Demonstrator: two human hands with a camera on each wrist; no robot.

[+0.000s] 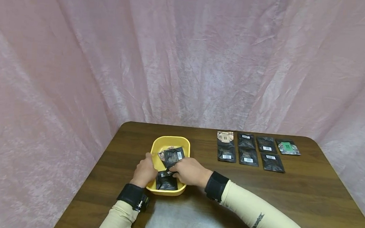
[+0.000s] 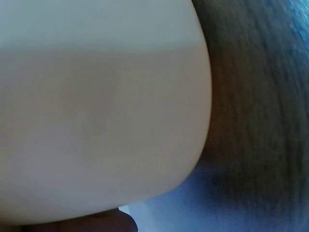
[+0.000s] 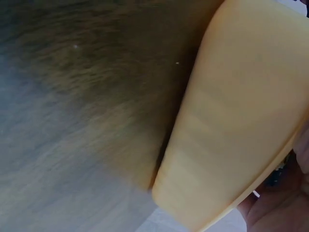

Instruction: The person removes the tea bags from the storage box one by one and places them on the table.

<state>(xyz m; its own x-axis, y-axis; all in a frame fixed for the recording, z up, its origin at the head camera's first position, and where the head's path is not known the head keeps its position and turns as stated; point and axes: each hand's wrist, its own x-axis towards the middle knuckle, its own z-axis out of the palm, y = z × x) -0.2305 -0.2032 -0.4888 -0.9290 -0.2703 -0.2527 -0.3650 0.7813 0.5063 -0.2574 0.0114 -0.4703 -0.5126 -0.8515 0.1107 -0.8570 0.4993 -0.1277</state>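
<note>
A yellow plastic bin [image 1: 172,139] stands on the table, holding several black sachets [image 1: 166,182] and one with a patterned print [image 1: 161,155]. My left hand [image 1: 144,172] grips the bin's left rim, its fingers partly hidden. My right hand [image 1: 192,171] reaches over the right rim, and its fingers pinch a black sachet [image 1: 168,172] inside; the fingertips are partly covered. The bin's pale outer wall [image 2: 106,121] fills most of the left wrist view. In the right wrist view, the yellow wall stands beside the curled right hand.
To the right, on the brown wooden table [image 1: 305,189], flat sachets lie in two rows: several black ones [image 1: 248,156], one with a beige printed label [image 1: 225,138] and one with a green label [image 1: 287,147]. A pink curtain [image 1: 185,59] hangs behind the table's far edge.
</note>
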